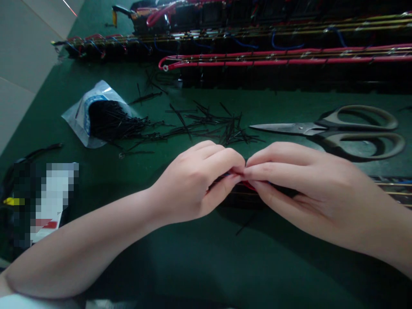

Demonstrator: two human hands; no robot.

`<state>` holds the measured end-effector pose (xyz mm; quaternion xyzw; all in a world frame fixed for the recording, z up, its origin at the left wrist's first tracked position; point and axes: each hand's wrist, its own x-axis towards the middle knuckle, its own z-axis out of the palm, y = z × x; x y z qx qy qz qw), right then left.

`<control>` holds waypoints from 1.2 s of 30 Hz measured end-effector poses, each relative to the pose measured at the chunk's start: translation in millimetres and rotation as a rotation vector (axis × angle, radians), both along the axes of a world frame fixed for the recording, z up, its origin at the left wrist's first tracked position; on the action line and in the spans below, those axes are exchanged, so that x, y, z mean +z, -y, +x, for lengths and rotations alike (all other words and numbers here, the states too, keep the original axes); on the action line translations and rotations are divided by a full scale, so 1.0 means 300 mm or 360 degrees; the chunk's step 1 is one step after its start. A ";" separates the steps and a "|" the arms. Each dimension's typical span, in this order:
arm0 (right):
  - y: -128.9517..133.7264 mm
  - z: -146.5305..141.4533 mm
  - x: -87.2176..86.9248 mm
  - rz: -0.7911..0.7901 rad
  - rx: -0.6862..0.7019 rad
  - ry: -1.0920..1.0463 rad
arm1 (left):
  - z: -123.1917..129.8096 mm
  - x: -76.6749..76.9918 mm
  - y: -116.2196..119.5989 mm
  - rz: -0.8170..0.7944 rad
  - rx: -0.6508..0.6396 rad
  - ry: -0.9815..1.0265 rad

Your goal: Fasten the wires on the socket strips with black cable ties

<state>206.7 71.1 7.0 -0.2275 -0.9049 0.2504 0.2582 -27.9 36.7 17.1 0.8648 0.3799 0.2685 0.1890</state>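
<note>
My left hand (pixel 196 184) is closed, thumb pressed against the curled fingers. Its fingertips meet those of my right hand (pixel 305 189), which is also pinched closed. What lies between the fingertips is hidden. A bit of red wire (pixel 249 185) shows just under where they meet. Below and behind both hands runs a dark, long assembly with metal strips (pixel 394 189), mostly covered by them. Just above my right hand lie scissors (pixel 302 128) with dark grey handles, blades pointing left. Loose black cable ties (pixel 206 120) are scattered beyond my fingers.
An opened plastic bag (pixel 103 92) of black cable ties lies at left on the green table (pixel 180 266). Long black assemblies with red cables (pixel 273 63) and blue wires stretch across the back. A blurred-out white object (pixel 53 184) and dark cables (pixel 35 152) sit at far left.
</note>
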 end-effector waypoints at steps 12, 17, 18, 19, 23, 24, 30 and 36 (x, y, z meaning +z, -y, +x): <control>0.006 -0.004 -0.013 0.0103 0.0002 -0.0003 | -0.007 -0.007 -0.010 -0.0111 0.0038 0.0076; 0.008 -0.002 -0.015 0.0151 0.0016 0.0030 | -0.009 -0.005 -0.006 -0.0009 0.0041 -0.0017; 0.008 -0.001 -0.015 0.0150 0.0016 0.0040 | -0.009 -0.005 -0.005 0.0009 0.0038 -0.0026; 0.009 -0.001 -0.016 0.0147 0.0014 0.0049 | -0.009 -0.005 -0.004 0.0027 0.0036 -0.0027; 0.012 -0.001 -0.016 0.0158 0.0007 0.0046 | -0.010 -0.007 -0.002 0.0078 0.0034 -0.0006; 0.012 -0.002 -0.016 0.0162 0.0005 0.0044 | -0.010 -0.006 -0.002 0.0082 0.0034 -0.0007; 0.009 -0.004 -0.011 0.0106 0.0036 0.0043 | -0.004 -0.001 -0.008 -0.0021 0.0036 -0.0001; 0.013 -0.001 -0.009 0.0110 0.0024 0.0031 | -0.003 -0.007 -0.011 -0.0102 0.0013 0.0057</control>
